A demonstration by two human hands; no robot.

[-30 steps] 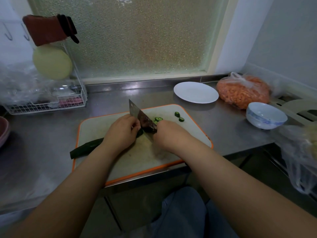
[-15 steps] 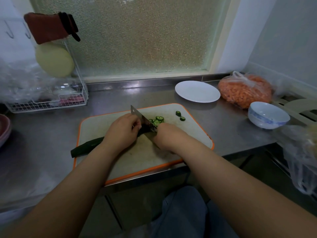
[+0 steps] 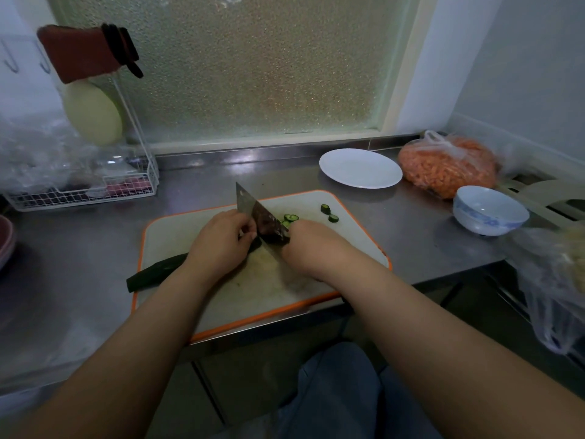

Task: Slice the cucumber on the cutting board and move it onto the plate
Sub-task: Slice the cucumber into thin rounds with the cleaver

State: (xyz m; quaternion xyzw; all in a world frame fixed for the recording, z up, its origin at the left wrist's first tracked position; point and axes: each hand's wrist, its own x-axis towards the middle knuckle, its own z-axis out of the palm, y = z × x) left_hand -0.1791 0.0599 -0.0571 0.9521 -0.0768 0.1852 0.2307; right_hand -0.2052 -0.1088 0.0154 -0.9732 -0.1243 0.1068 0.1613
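Left hand (image 3: 221, 240) curled down on the cucumber (image 3: 158, 271), pinning it to the cutting board (image 3: 278, 280); the uncut end sticks out past the board's left edge. Right hand (image 3: 308, 248) gripping the cleaver (image 3: 259, 213), blade right against the left knuckles, tip pointing away. Cut slices (image 3: 291, 217) behind the blade, two more (image 3: 329, 213) further right. White plate (image 3: 360, 168) beyond the board, nothing on it. Steel counter (image 3: 79, 264) underneath, blue-patterned bowl (image 3: 490, 210) at right.

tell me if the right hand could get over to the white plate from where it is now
Probably yes. The right hand grips the knife on the cutting board; the plate sits beyond the board's far right corner, with only bare counter and loose slices between. It would likely set the knife down first.
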